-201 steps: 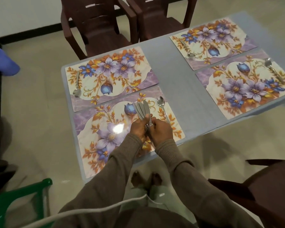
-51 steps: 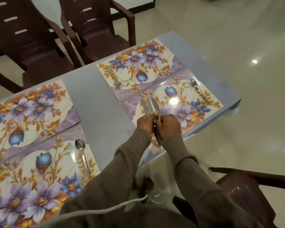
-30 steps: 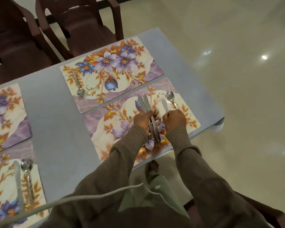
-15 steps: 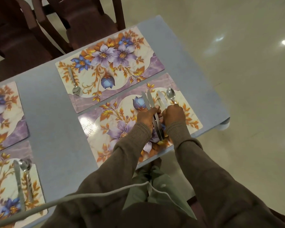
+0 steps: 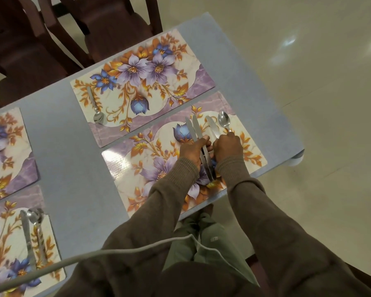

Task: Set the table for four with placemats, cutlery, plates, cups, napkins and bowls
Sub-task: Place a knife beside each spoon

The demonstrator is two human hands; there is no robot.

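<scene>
My left hand [image 5: 194,150] grips two table knives [image 5: 195,129] whose blades point away from me over the near right floral placemat [image 5: 146,159]. My right hand [image 5: 227,146] holds a third knife [image 5: 211,127] by its handle, its blade low over the mat just left of a spoon [image 5: 223,123] lying there. The far right placemat [image 5: 159,86] carries one spoon [image 5: 96,112]. On the near left placemat [image 5: 7,243] a knife [image 5: 27,236] and a spoon [image 5: 35,221] lie side by side.
The grey-blue table [image 5: 73,157] ends close to the right of my hands at a rounded corner [image 5: 296,155]. A fourth placemat [image 5: 7,146] lies at the far left. Dark brown chairs [image 5: 107,24] stand behind the table. A grey cable [image 5: 94,256] crosses my lap.
My right hand has drawn one knife out of the bundle and carried it right, next to the spoon. My left hand keeps the other two. My view has shifted right along the table.
</scene>
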